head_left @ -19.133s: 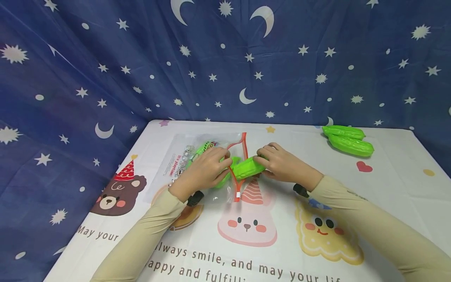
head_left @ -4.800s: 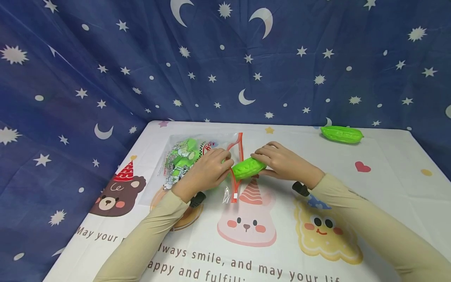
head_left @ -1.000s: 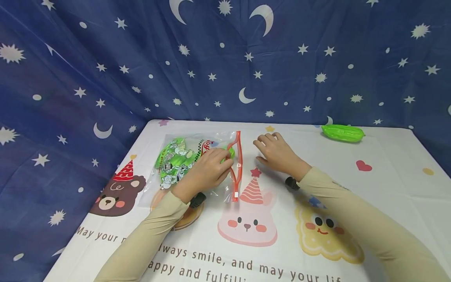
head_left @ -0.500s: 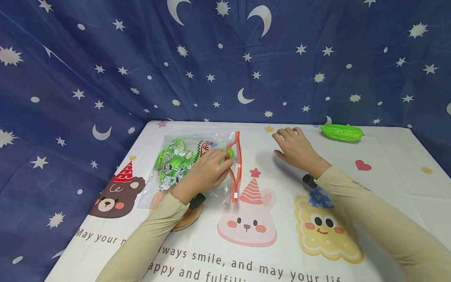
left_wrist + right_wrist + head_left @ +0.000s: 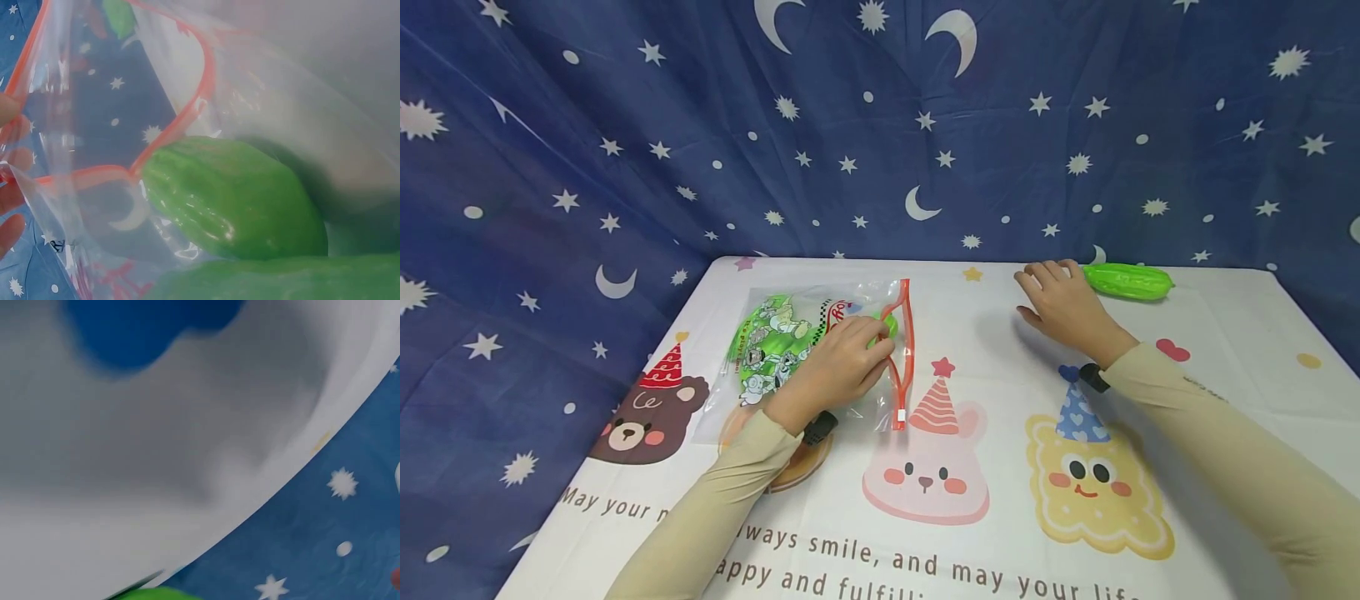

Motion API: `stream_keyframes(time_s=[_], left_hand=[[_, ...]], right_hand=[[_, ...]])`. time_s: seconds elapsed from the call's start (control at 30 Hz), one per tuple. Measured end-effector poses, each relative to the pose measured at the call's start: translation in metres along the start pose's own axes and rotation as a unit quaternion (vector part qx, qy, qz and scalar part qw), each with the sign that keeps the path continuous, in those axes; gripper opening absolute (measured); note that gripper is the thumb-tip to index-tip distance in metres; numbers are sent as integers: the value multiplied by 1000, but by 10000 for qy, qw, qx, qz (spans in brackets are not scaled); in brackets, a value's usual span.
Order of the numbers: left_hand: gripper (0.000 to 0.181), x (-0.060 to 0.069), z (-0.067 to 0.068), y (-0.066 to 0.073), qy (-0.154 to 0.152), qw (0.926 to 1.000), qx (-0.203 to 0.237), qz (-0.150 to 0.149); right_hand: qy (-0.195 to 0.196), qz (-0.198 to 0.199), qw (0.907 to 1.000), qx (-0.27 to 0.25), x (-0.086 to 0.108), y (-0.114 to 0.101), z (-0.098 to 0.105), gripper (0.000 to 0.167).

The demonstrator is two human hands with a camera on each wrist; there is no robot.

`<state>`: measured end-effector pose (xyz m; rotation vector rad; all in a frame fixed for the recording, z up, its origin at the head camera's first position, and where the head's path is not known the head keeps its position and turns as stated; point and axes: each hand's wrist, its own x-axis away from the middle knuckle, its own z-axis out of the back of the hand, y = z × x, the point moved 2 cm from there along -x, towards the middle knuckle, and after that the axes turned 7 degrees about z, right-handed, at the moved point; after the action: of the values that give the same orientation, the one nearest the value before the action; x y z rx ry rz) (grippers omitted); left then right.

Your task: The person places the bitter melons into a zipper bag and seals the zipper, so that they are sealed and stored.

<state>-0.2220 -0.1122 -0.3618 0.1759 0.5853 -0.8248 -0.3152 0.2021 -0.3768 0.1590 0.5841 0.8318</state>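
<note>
A clear zip bag (image 5: 909, 327) with an orange-red edge and cartoon print lies on the table, its mouth facing right. My left hand (image 5: 838, 358) grips the bag at the mouth and keeps it parted. Green bitter melons (image 5: 237, 200) lie inside, partly hidden by the print and the hand. One more bitter melon (image 5: 1131, 283) rests near the table's back edge, its left end behind my right hand (image 5: 1063, 304). That hand holds nothing, its fingers loosely bent. Only a green sliver of that melon shows low in the right wrist view.
A white tablecloth (image 5: 985, 550) printed with cartoon animals and text covers the table. Behind it and on the left hangs a dark blue curtain (image 5: 820, 183) with stars and moons. Black wrist cameras (image 5: 820, 427) sit on both wrists.
Earlier, my right hand pushed bitter melons into the bag; the pair on the table became one. Over the last second it has moved right, from the bag toward that melon. The left hand stays put.
</note>
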Motion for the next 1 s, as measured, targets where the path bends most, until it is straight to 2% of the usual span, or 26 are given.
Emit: stream_keyframes(time_s=[0.2, 0.53, 0.77, 1.0], left_hand=[[7, 0, -1, 0, -37, 10000, -14, 26], [6, 0, 1, 0, -67, 10000, 4, 55], [5, 1, 0, 1, -70, 9999, -4, 78], [5, 0, 1, 1, -102, 9999, 3, 97]], right_hand=[[-43, -154, 9999, 39, 11, 19, -5, 50], [-602, -627, 9962, 111, 27, 42, -6, 51], [-749, -790, 9938, 222, 38, 58, -3, 51], [-1153, -1055, 9874, 252, 53, 72, -7, 54]])
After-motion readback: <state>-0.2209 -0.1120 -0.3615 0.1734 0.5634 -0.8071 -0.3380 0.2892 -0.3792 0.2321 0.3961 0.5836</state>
